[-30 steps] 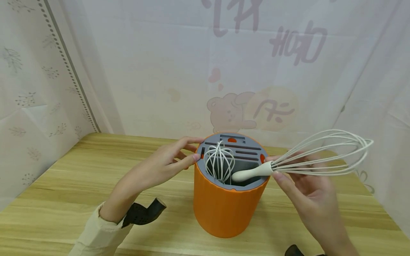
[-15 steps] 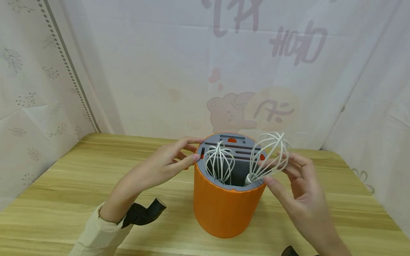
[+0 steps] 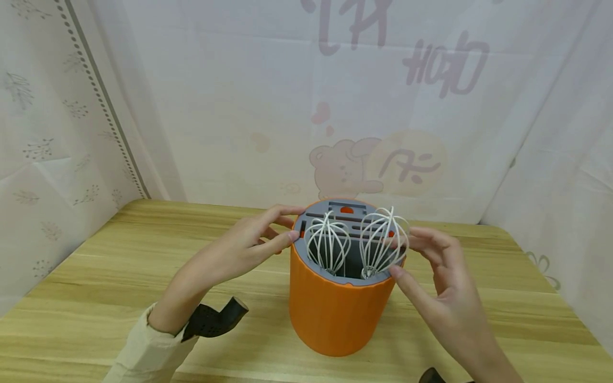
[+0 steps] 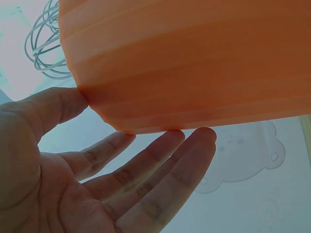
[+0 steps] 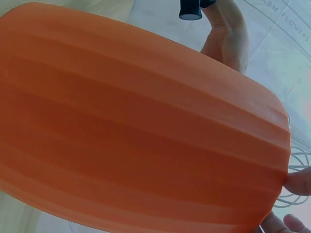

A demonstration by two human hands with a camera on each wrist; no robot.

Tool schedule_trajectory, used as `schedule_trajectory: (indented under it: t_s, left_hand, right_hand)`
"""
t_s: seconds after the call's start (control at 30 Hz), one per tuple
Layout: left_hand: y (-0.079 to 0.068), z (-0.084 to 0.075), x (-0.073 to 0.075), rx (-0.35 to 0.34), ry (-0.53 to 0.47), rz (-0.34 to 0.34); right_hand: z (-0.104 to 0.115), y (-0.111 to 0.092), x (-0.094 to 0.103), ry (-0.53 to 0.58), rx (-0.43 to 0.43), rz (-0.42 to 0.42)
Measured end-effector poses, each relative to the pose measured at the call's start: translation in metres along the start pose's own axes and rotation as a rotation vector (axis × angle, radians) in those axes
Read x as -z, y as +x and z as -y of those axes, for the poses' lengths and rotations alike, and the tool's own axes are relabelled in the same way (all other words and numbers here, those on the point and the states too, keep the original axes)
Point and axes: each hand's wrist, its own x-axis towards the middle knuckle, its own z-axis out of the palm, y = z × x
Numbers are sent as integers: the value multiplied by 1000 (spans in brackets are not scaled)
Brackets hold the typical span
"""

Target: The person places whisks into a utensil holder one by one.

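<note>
An orange utensil holder [image 3: 337,319] with a grey slotted top stands upright on the table. In its front opening, a smaller white whisk [image 3: 328,244] sits at left and a larger white whisk [image 3: 383,239] at right, wire ends up. Their handles are hidden inside. My left hand [image 3: 249,242] touches the holder's left side near the rim, thumb and fingertips spread; the left wrist view shows these fingertips [image 4: 201,138] against the orange wall. Beside the right whisk is my right hand [image 3: 447,282], its thumb at the rim and a forefinger partly behind the wires.
The wooden table [image 3: 96,298] extends on both sides of the holder. Behind it hangs a pale printed curtain [image 3: 230,106]. A black wrist camera mount [image 3: 215,316] juts from the left wrist.
The larger whisk has swung from lying sideways to upright and sunk handle-first into the holder's right front opening. My right hand followed it to the rim. My left hand has stayed put.
</note>
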Motion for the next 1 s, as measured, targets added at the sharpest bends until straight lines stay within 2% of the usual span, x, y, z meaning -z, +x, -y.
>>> schedule_trajectory:
  t_s: [0.1, 0.33, 0.4, 0.57, 0.67, 0.77, 0.9, 1.0]
  left_hand:
    - [0, 0, 0, -1, 2, 0]
    - [0, 0, 0, 6, 3, -2]
    - [0, 0, 0, 7, 4, -2]
    - [0, 0, 0, 11, 7, 0]
    - [-1, 1, 0, 11, -2, 12]
    - [-3, 1, 2, 19, -18, 43]
    - [-6, 2, 4, 29, -34, 108]
    - [-7, 2, 3, 36, -37, 170]
  right_hand:
    - [1, 0, 1, -24, 2, 19]
    - [2, 4, 5, 10, 106, 71]
    - [2, 5, 7, 9, 102, 74]
    - [1, 6, 12, -81, 57, 94]
    - [-1, 7, 17, -191, 35, 129]
    - [-1, 8, 24, -307, -20, 191]
    - [-3, 8, 32, -465, -140, 328]
    - [-3, 7, 32, -538, -250, 419]
